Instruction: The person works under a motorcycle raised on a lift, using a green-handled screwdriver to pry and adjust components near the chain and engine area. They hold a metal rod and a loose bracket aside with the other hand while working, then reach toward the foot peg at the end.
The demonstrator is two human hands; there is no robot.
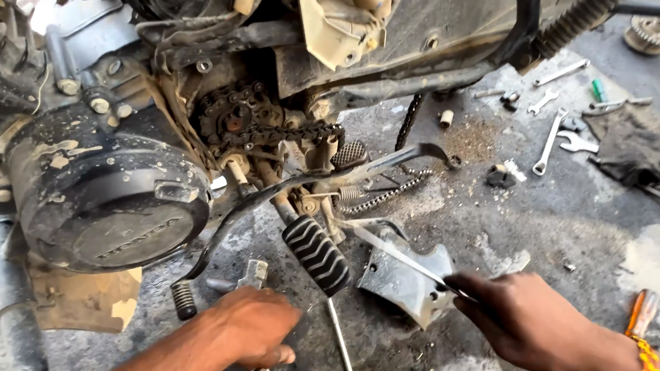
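**grease_monkey:** Your right hand (525, 323) is pinched shut around a thin metal rod (398, 255), gripped at its near end, with the tip running up and left toward the footrest bracket under the engine. That rod looks light and stiff, but it's skinny and probably oily, so I'd guess it'll twist in your fingers if you only hold the tail. Choke up closer to the middle if you want control.

**two_stroke_tom:** Agreed. Your wrist is low, almost on the floor, palm turned down, forearm coming in from the bottom right.

**grease_monkey:** Your left hand (251, 325) is curled loosely, knuckles up, resting on the ground right by a small grey metal piece (252, 274). Can't tell if you're actually holding anything under there, the fingers hide it.

**two_stroke_tom:** The rubber-ribbed footpeg (317, 255) sits between your two hands, and the flat grey bracket plate (404, 282) lies just beside the rod. That plate looks rigid with sharp edges, so grab it by the flat faces.

**grease_monkey:** The drive chain (263, 132) hangs above on the sprocket, greasy and floppy. Spanners (550, 141) are scattered well off to your right.
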